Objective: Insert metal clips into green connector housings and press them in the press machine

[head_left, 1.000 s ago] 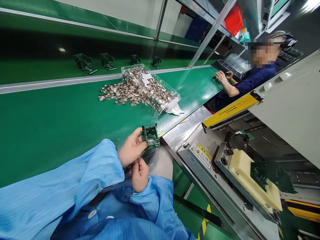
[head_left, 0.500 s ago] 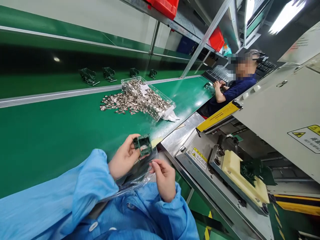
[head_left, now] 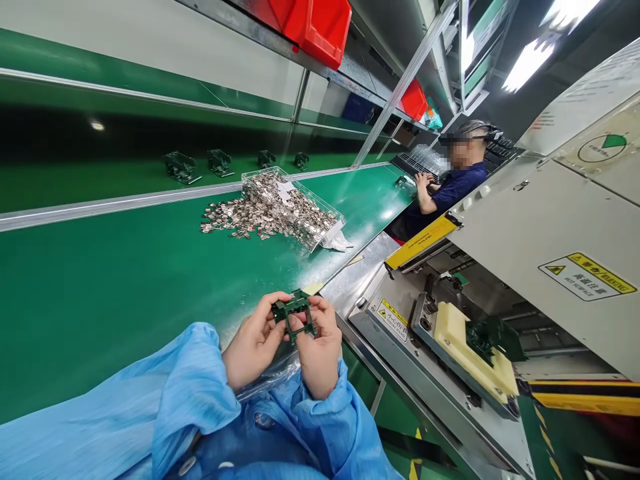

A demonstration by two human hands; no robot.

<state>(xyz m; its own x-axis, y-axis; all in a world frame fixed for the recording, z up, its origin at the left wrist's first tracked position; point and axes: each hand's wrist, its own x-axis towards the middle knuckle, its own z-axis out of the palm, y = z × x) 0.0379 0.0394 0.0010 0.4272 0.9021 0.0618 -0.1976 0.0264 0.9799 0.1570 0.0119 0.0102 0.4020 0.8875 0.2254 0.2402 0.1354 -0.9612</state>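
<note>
Two sides of the green frame (head_left: pixel 290 308) are pinched by your left hand (head_left: pixel 254 347) and right hand (head_left: pixel 320 345), probably for steadiness, near your coat (head_left: pixel 273 433); metal pieces (head_left: pixel 235 219) lie beyond on the bench (head_left: pixel 125 300), presumably within reach.

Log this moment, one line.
left grip: holds green part | right grip: holds same part | metal pieces: in and beside clear box

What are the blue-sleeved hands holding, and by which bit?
A green frame: the left hand grips its left side, the right hand its right side.
</note>
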